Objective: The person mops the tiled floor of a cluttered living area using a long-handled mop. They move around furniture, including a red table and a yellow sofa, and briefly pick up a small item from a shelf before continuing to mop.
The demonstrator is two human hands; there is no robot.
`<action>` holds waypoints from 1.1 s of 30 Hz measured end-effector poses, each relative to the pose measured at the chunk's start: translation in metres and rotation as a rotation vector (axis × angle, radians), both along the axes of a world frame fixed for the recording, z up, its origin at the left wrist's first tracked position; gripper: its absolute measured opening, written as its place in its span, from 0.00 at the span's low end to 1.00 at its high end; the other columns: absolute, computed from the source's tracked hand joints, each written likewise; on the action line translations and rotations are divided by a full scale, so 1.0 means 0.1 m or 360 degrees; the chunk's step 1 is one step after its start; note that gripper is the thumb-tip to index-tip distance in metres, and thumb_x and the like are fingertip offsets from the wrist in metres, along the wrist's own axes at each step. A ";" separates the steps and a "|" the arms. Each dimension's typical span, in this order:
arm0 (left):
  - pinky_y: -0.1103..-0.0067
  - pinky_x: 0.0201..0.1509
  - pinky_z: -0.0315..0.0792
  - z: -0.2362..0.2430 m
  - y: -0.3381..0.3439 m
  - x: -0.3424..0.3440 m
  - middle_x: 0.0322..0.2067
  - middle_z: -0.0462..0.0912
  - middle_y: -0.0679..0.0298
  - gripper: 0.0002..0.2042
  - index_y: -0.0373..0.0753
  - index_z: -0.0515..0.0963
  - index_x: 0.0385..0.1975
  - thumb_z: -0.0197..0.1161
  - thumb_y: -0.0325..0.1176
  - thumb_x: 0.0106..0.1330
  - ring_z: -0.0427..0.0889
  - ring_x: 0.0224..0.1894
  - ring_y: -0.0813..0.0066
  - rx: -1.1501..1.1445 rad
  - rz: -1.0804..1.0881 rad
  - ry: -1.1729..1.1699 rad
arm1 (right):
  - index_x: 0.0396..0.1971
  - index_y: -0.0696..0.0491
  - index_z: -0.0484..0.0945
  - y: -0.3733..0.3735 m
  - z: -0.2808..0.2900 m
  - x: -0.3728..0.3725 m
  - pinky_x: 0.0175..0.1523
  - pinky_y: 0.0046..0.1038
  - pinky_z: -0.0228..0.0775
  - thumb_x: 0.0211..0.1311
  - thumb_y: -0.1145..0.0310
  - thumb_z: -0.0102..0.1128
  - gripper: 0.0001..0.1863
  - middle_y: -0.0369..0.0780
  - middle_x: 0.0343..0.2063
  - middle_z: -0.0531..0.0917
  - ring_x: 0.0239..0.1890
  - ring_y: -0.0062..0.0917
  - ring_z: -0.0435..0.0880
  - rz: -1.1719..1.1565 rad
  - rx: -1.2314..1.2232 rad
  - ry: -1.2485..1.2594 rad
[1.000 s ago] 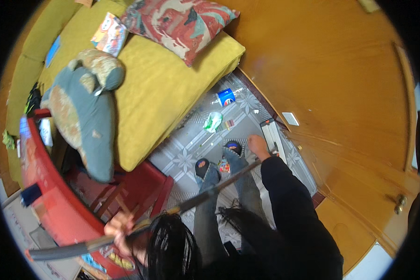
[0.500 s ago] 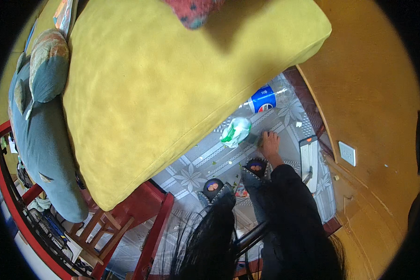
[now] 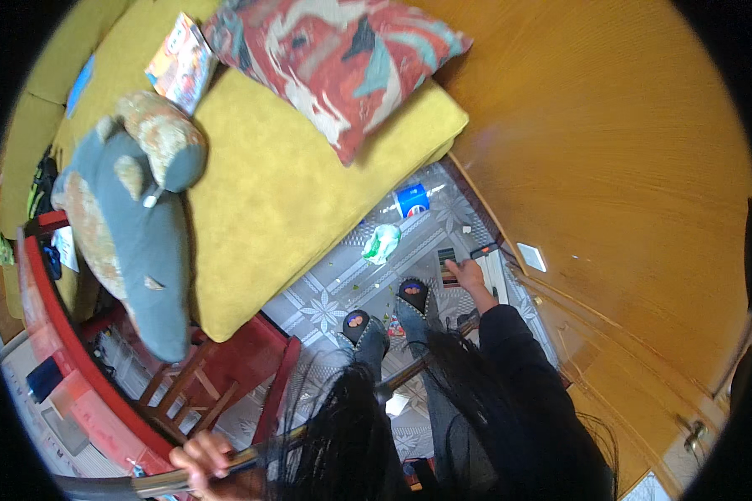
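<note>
My left hand (image 3: pixel 205 463) is wrapped around a long dark pole (image 3: pixel 259 451), which slants across my legs from the lower left. Near the floor on the right, my right hand (image 3: pixel 466 274) grips the edge of a flat dark rectangle with coloured stripes (image 3: pixel 449 269); its exact kind is unclear. Close by that hand lies a long white flat object (image 3: pixel 495 275) with a black end. A crumpled white and green plastic bag (image 3: pixel 382 244) rests on the floor, and beyond it a clear bottle with a blue label (image 3: pixel 412 200).
A yellow cushioned seat (image 3: pixel 267 209) holds a patterned cushion (image 3: pixel 351 63), a grey plush toy (image 3: pixel 146 242) and a colourful packet (image 3: pixel 182 65). Red wooden furniture (image 3: pixel 234 359) stands left. A wooden panel (image 3: pixel 593 150) with a white socket (image 3: pixel 530 257) borders the right. Small scraps litter the patterned floor.
My right hand has taken hold of the striped rectangle. My left hand has come into view on the pole. The view has shifted, showing more of the cushion.
</note>
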State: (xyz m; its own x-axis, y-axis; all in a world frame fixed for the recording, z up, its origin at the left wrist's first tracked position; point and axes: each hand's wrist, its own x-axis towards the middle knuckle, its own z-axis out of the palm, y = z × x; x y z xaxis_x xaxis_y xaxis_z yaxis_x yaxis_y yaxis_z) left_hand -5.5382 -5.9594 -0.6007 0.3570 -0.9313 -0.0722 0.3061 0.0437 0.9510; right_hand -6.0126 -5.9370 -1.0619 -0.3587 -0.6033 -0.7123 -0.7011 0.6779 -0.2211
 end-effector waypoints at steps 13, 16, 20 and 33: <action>0.76 0.37 0.67 1.03 0.61 -0.79 0.23 0.68 0.69 0.06 0.41 0.66 0.27 0.54 0.29 0.65 0.68 0.27 0.77 0.0285 -0.0448 0.0128 | 0.31 0.51 0.78 0.56 3.63 -0.21 0.39 0.43 0.70 0.56 0.64 0.50 0.10 0.47 0.27 0.80 0.34 0.45 0.79 0.0288 -0.0579 0.0099; 0.76 0.39 0.68 1.27 0.53 -0.88 0.24 0.68 0.69 0.06 0.41 0.66 0.27 0.54 0.28 0.65 0.68 0.28 0.78 0.0227 -0.0573 0.0142 | 0.34 0.57 0.74 -0.04 4.42 0.21 0.43 0.36 0.69 0.61 0.67 0.50 0.09 0.49 0.30 0.78 0.37 0.41 0.78 0.0011 -0.1520 -0.0286; 0.81 0.42 0.66 1.59 0.05 -1.14 0.35 0.75 0.68 0.11 0.42 0.72 0.43 0.55 0.40 0.68 0.73 0.38 0.80 0.0684 -0.0690 0.0208 | 0.32 0.56 0.73 -0.73 5.60 0.97 0.36 0.19 0.65 0.66 0.70 0.53 0.05 0.30 0.28 0.75 0.31 0.12 0.71 -0.0491 -0.1522 -0.1330; 0.80 0.35 0.70 1.58 -0.79 -1.92 0.30 0.79 0.64 0.08 0.35 0.77 0.25 0.61 0.31 0.64 0.76 0.27 0.80 0.0560 -0.0451 0.0396 | 0.38 0.59 0.74 -1.90 6.49 0.98 0.31 0.21 0.72 0.62 0.73 0.56 0.07 0.34 0.24 0.80 0.28 0.15 0.79 -0.0002 -0.1447 -0.1464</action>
